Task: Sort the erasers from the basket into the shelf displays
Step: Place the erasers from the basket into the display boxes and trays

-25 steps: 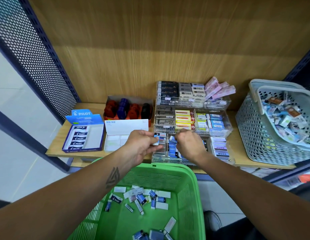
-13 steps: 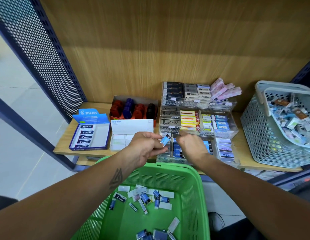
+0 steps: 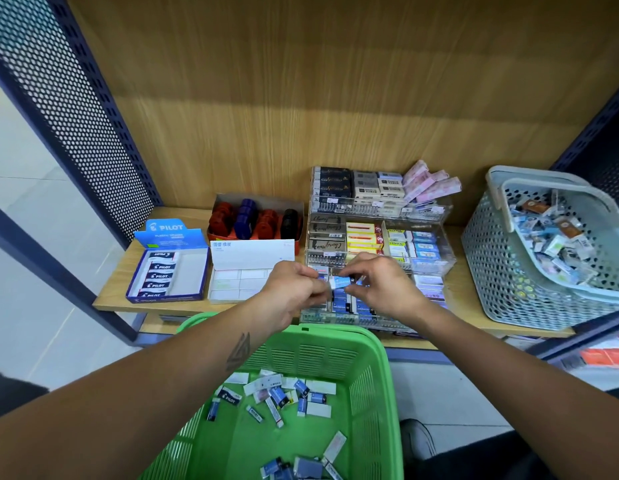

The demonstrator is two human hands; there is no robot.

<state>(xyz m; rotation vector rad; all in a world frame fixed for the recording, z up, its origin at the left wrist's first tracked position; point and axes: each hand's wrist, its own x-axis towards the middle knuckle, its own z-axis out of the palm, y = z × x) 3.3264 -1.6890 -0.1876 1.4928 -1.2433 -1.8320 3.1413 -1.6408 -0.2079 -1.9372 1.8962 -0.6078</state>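
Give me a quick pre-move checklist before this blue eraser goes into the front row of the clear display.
1. Eraser held: ok. The blue eraser is pinched between the left hand and the right hand.
2. Which hand carries the weight: cannot tell.
3. Target in reach: ok. The clear display sits directly under both hands.
4. Free slot in the front row: cannot tell, the hands hide it.
5. Matching stock: ok. Blue erasers show in the front row below the hands.
6. More to sort: ok. The green basket holds loose erasers.
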